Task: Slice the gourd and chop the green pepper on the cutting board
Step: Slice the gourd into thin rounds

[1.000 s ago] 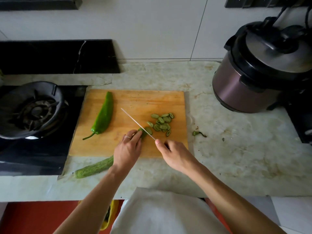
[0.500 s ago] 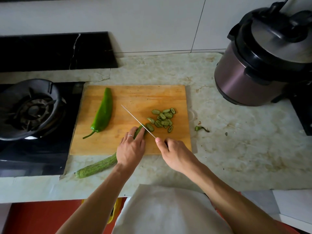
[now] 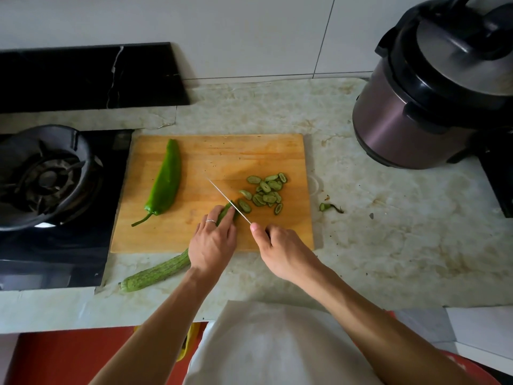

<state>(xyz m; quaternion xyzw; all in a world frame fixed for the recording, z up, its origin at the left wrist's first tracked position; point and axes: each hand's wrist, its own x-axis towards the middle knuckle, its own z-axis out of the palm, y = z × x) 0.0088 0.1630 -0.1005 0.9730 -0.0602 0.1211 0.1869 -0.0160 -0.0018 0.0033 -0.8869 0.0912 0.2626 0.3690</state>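
A long ridged green gourd (image 3: 155, 273) lies slantwise across the front edge of the wooden cutting board (image 3: 211, 159). My left hand (image 3: 212, 243) presses down on its upper part, fingertips near the cut end. My right hand (image 3: 280, 248) grips a knife (image 3: 229, 202) whose thin blade rests against the gourd's cut end. Several oval gourd slices (image 3: 265, 194) lie in a loose pile right of the blade. A whole green pepper (image 3: 165, 180) rests on the board's left side, stem toward me.
A gas burner (image 3: 41, 176) sits left of the board. A dark pressure cooker (image 3: 433, 87) stands at the back right. A cut gourd tip (image 3: 329, 207) lies on the marble counter (image 3: 388, 232) right of the board. A black splash panel (image 3: 83, 76) lines the wall.
The blade stays at the gourd's cut end while my left hand slides slightly back along the gourd. The slice pile looks much the same. The view has tilted down a little.
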